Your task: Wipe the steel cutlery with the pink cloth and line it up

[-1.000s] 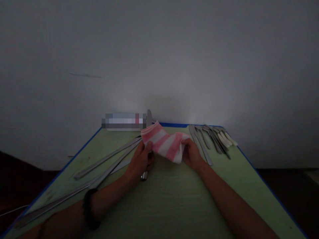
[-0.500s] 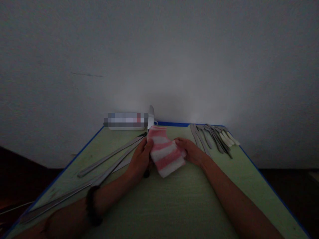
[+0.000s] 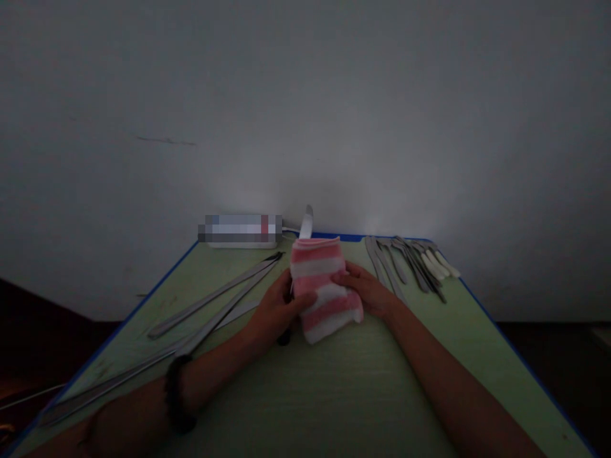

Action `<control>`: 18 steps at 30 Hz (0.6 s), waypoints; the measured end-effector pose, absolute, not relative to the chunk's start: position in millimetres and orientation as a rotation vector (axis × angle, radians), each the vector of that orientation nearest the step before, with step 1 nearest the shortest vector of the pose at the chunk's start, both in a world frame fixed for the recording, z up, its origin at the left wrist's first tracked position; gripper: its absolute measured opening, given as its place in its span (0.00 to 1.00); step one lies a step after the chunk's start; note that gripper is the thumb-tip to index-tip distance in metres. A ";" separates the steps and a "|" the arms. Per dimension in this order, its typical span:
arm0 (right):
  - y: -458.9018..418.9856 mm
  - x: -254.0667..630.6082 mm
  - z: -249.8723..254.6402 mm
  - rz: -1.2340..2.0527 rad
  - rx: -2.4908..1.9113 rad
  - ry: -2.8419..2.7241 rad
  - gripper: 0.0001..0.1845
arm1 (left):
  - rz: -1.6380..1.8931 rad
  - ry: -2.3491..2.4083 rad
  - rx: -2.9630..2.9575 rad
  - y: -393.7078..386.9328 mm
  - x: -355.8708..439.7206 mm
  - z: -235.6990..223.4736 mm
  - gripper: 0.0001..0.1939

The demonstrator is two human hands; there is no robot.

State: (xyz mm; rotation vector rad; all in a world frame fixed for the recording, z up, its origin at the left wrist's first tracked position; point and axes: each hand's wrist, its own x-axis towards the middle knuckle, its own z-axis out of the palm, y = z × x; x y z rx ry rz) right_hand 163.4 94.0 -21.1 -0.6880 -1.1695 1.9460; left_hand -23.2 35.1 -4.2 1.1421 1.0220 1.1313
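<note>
In the middle of the head view, a pink-and-white striped cloth (image 3: 317, 273) is spread over a knife. The knife's blade (image 3: 307, 224) sticks up past the cloth's far edge, pointing at the wall. Its dark handle end (image 3: 283, 338) shows below my left hand (image 3: 281, 305). That hand is closed around the knife's handle, its thumb pressing on the cloth's near left part. From the right, my right hand (image 3: 365, 286) grips the cloth, fingers laid across its front. The cloth hides most of the knife's middle.
Long metal utensils (image 3: 224, 280) lie on the left of the green table (image 3: 334, 394). Several pieces of cutlery (image 3: 405, 261), some white-handled, lie at the back right. A white box (image 3: 243, 244), partly blurred out, stands at the back left against the wall (image 3: 305, 114).
The cloth has opened out wider across the knife. The blade has shifted right, and my right hand's fingers have moved onto the cloth's front. My left thumb now reaches further over it.
</note>
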 end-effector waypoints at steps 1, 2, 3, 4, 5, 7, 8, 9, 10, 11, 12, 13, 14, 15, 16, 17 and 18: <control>94.1 163.0 -22.4 1.923 -0.688 -1.154 0.18 | 1.121 1.031 1.133 35.1 -23.5 -3.9 0.25; 94.1 162.7 -23.3 1.906 -0.691 -1.149 0.16 | 1.120 1.039 1.116 35.2 -23.8 -3.9 0.22; 94.1 162.6 -24.1 1.889 -0.695 -1.150 0.14 | 1.127 1.041 1.094 35.6 -24.0 -4.2 0.19; 94.1 162.7 -24.5 1.873 -0.699 -1.156 0.11 | 1.137 1.040 1.069 36.1 -24.3 -4.9 0.17; 94.1 162.9 -24.8 1.858 -0.702 -1.165 0.09 | 1.151 1.039 1.041 36.8 -24.5 -5.6 0.15; 94.2 163.5 -24.7 1.840 -0.701 -1.175 0.08 | 1.168 1.043 0.989 38.1 -24.9 -7.1 0.14; 94.3 163.7 -24.5 1.831 -0.699 -1.170 0.08 | 1.169 1.046 0.969 38.7 -25.0 -7.6 0.14; 94.4 163.9 -24.0 1.815 -0.695 -1.157 0.09 | 1.168 1.046 0.951 39.2 -25.1 -7.9 0.14; 94.5 164.0 -23.4 1.806 -0.691 -1.144 0.10 | 1.167 1.038 0.936 39.5 -25.2 -8.0 0.14; 94.5 164.0 -22.6 1.803 -0.687 -1.132 0.12 | 1.167 1.022 0.926 39.8 -25.4 -8.1 0.14; 94.3 164.0 -21.8 1.804 -0.684 -1.122 0.14 | 1.168 1.005 0.920 40.0 -25.7 -8.2 0.13; 94.0 163.9 -21.1 1.808 -0.677 -1.117 0.17 | 1.171 0.993 0.917 40.2 -26.1 -8.4 0.12; 93.7 163.8 -20.5 1.817 -0.671 -1.121 0.19 | 1.175 0.984 0.917 40.4 -26.5 -8.7 0.11; 93.4 163.7 -20.3 1.828 -0.667 -1.133 0.21 | 1.183 0.979 0.918 40.7 -27.0 -9.1 0.11; 93.2 163.4 -20.4 1.830 -0.666 -1.144 0.21 | 1.189 0.974 0.918 40.8 -27.4 -9.4 0.10; 93.3 163.1 -20.8 1.825 -0.668 -1.149 0.20 | 1.194 0.972 0.917 41.0 -27.9 -9.6 0.10; 93.6 162.8 -21.5 1.819 -0.674 -1.143 0.19 | 1.198 0.973 0.912 41.2 -28.3 -9.6 0.10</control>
